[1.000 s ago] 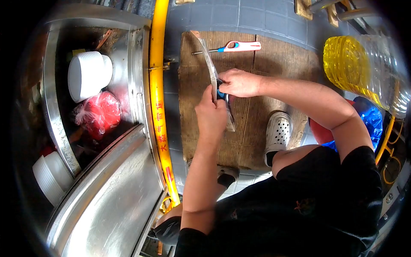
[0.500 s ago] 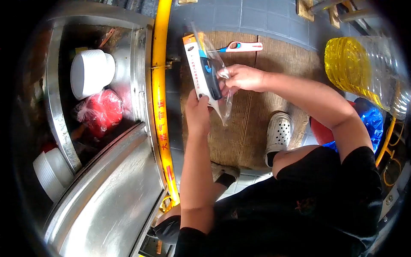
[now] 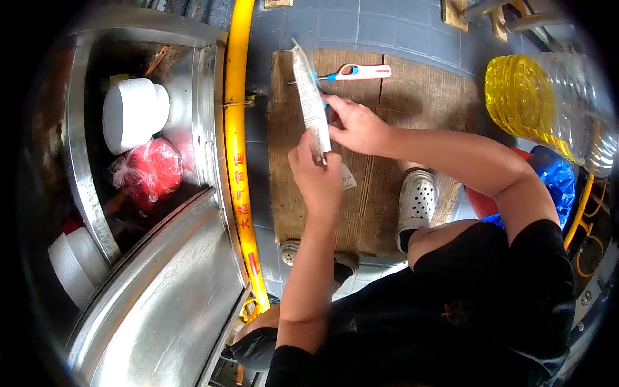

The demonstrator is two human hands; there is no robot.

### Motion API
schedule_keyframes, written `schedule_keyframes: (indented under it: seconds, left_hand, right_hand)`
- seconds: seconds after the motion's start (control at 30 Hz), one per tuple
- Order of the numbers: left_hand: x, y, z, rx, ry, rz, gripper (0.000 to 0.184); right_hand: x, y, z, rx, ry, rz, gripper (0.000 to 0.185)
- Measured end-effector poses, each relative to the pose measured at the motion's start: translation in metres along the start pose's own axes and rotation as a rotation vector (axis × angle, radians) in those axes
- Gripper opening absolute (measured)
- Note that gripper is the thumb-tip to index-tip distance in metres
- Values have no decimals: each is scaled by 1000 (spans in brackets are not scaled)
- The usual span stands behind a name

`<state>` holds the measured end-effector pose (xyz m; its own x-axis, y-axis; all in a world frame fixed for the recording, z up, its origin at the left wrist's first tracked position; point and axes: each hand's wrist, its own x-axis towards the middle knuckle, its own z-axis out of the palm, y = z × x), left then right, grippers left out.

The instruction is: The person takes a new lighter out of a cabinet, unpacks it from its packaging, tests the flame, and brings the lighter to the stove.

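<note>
My left hand (image 3: 317, 174) is closed on the lower end of a white printed packaging card (image 3: 311, 103), which stands tilted and nearly edge-on to me. Against the card's right side, my right hand (image 3: 362, 126) is closed, fingers and thumb at the lighter that the card carries. Only bits of blue of that lighter show; the rest is hidden behind the card and fingers. Beyond my hands, a second long-nosed lighter (image 3: 364, 71), white and red with blue parts, lies on the wooden board (image 3: 367, 200). A small white printed piece (image 3: 348, 177) shows just right of my left hand.
A yellow pipe (image 3: 237, 148) runs along the board's left side. Left of it, a steel counter unit holds stacked white bowls (image 3: 129, 115) and a red bundle in clear plastic (image 3: 153, 169). Large bottles of yellow oil (image 3: 522, 90) and a blue bag (image 3: 556, 180) are at the right.
The card has turned from facing me to nearly edge-on. My left hand has shifted right and slightly down; my right hand has moved in closer against the card. The loose lighter stays put.
</note>
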<state>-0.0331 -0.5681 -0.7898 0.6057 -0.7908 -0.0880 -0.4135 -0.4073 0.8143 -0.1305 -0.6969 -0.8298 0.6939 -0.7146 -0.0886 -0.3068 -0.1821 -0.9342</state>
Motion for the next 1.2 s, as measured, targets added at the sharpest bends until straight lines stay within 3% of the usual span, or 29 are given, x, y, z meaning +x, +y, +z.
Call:
schedule_keyframes:
  seconds: [0.1, 0.17, 0.2, 0.3, 0.47, 0.5, 0.57, 0.67, 0.8, 0.93, 1.03, 1.2]
  left_hand:
    - [0, 4, -4, 140, 49, 162, 53]
    - [2, 4, -6, 147, 113, 160, 53]
    - [2, 4, -8, 149, 142, 159, 53]
    - [7, -10, -19, 125, 157, -90, 53]
    - [-1, -62, -17, 272, 38, -202, 58]
    - [-6, -69, -15, 310, 27, -164, 60]
    - [-18, -85, -11, 386, 7, -84, 65]
    - [-35, -98, -7, 413, -61, -98, 73]
    - [-49, -100, -4, 425, -106, -184, 73]
    - [-54, -115, -3, 443, -114, -186, 72]
    - [-53, -117, -5, 451, -103, -154, 72]
    - [-52, -118, -7, 474, -104, -171, 71]
  right_hand:
    - [12, 0, -5, 178, -55, 180, 44]
    - [20, 0, -17, 259, -131, 348, 43]
    - [23, -3, -26, 459, -149, 482, 41]
    - [30, -4, -48, 870, -54, 494, 36]
    - [58, -37, -99, 1261, -91, 173, 32]
    - [59, -54, -108, 1311, -85, 209, 29]
    - [71, -58, -114, 1455, -124, 40, 26]
    - [71, -78, -132, 1607, -334, -105, 26]
    - [70, -91, -148, 1462, -338, -339, 29]
    - [80, -92, -157, 1611, -429, -459, 52]
    - [74, -106, -160, 1589, -208, -315, 52]
    - [79, -102, -160, 1653, -185, -363, 58]
